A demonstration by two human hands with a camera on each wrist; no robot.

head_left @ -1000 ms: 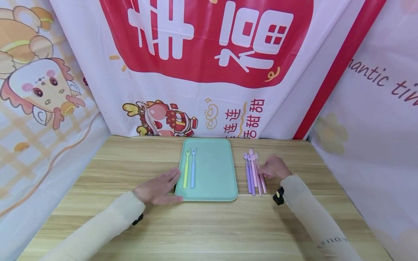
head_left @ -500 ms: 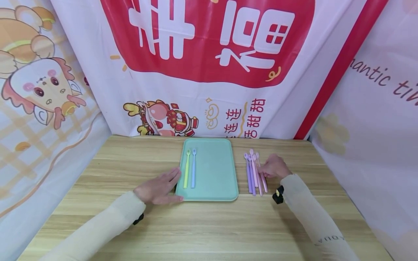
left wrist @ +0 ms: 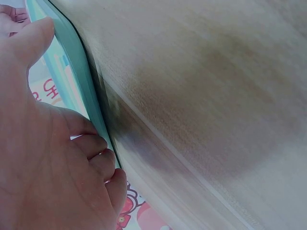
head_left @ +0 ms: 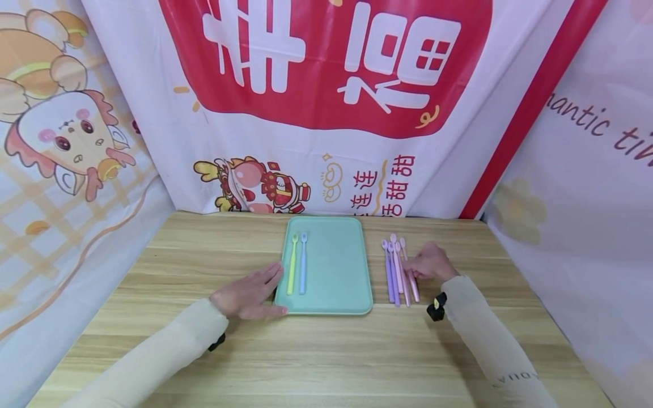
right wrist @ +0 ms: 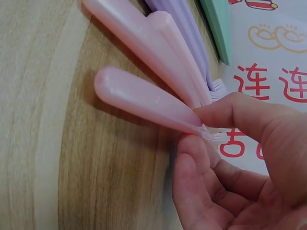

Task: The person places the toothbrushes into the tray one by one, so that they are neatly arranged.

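My right hand pinches a pink toothbrush between thumb and fingers, at the right side of a small bunch. Beside it lie other pink toothbrushes and purple toothbrushes, heads pointing away from me. My left hand rests with extended fingers at the left edge of a light green tray; the thumb lies on its near left corner. A yellow-green toothbrush and a blue toothbrush lie side by side in the tray's left part.
Everything stands on a wood-grain table. A printed white and red cloth hangs right behind the tray. Patterned cloths also close off the left and right sides. A black wrist device sits at my right cuff.
The pinched pink toothbrush's handle end has shifted slightly right, away from the bunch. The left hand keeps its place at the tray.
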